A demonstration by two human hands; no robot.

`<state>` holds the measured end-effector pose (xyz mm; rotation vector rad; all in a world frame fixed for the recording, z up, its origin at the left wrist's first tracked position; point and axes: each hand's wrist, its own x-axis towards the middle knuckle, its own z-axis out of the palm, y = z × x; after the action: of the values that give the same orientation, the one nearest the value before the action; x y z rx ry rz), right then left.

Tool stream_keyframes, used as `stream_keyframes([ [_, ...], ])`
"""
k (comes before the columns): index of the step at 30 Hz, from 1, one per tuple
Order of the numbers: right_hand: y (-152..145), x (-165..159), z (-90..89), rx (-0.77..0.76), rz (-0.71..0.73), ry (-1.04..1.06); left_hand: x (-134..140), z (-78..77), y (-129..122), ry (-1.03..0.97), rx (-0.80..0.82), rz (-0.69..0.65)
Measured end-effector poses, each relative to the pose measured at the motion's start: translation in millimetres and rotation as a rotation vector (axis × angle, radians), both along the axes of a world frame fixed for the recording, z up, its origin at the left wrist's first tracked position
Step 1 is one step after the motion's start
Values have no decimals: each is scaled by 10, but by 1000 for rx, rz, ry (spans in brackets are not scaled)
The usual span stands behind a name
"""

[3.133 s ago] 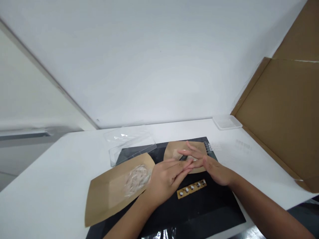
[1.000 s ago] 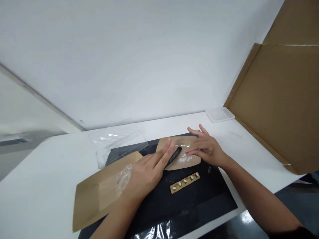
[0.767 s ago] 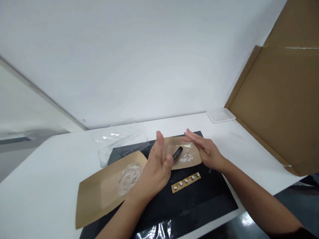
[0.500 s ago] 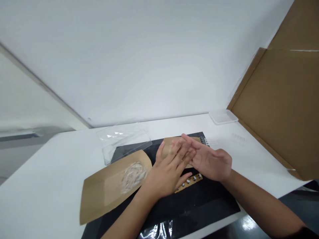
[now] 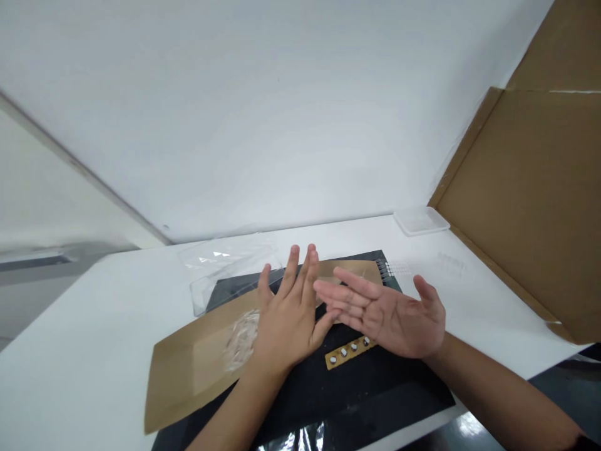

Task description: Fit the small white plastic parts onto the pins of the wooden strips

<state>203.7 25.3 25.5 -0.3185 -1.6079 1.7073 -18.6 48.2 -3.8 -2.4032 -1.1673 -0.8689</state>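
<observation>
My left hand [image 5: 288,313] is spread, back up, above the black mat [image 5: 357,401], holding nothing. Palm up and fingers stretched out, my right hand [image 5: 394,313] is empty too. Its fingertips lie close to the left thumb and fingers; whether they touch I cannot tell. Below the hands a narrow tan strip [image 5: 348,352] with several small white-and-dark round pieces lies on the mat, its right end hidden by my right hand. Left of my left hand stands a brown paper tray [image 5: 176,376] with a heap of clear plastic pieces [image 5: 241,341]. A second brown tray [image 5: 370,269] is partly hidden behind the hands.
Clear plastic lids or boxes [image 5: 201,300] lie at the back left. A shallow translucent tray [image 5: 422,222] sits at the back right, near a large cardboard sheet [image 5: 521,213]. Small pieces in rows [image 5: 394,268] lie at the mat's right edge. A white wall [image 5: 300,125] stands behind the table.
My hands were crossed, the left over the right fingers; now they have drawn apart. My left hand has moved left with fingers spread, and more of the tan strip's left end shows.
</observation>
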Motion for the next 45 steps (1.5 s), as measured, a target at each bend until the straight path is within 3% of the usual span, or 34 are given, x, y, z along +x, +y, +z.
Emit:
stream_keyframes([
  [5, 49, 3, -47, 103, -100, -85, -24, -73, -15, -156, 5, -90],
  [9, 86, -10, -129, 80, -123, -88, 57, -95, -124, -288, -72, -133],
  [11, 78, -29, -155, 52, -134, -81, 91, -93, -155, -201, -68, -203],
  [14, 68, -51, -166, 8, -172, -106, 119, -55, -168, 83, -17, -261],
  [16, 75, -35, -151, -28, -177, -69, 116, -13, -167, 161, -32, -209],
  [20, 75, 79, -52, -34, -99, 103, 55, 39, -131, 78, -116, -37],
  [22, 52, 138, 11, 66, -89, 93, 18, 29, -100, 48, -105, 3],
  [25, 20, 161, 30, 352, -158, -139, -11, -4, -79, -11, -93, -21],
  [29, 36, 73, -146, 794, -221, -447, -37, -36, -90, 29, -39, -235],
  [31, 63, 41, -236, 932, -292, -536, -84, -44, -72, 26, 18, -216],
  [34, 126, 76, -279, 979, -464, -632, -174, -52, -12, 20, 6, -127],
  [37, 234, 171, -279, 1044, -672, -590, -198, -64, 21, 101, -12, -93],
  [41, 382, 261, -340, 1063, -640, -534, -108, -78, -17, 191, 15, -122],
  [45, 418, 298, -376, 843, -705, -538, -46, -51, -62, 176, -12, -210],
])
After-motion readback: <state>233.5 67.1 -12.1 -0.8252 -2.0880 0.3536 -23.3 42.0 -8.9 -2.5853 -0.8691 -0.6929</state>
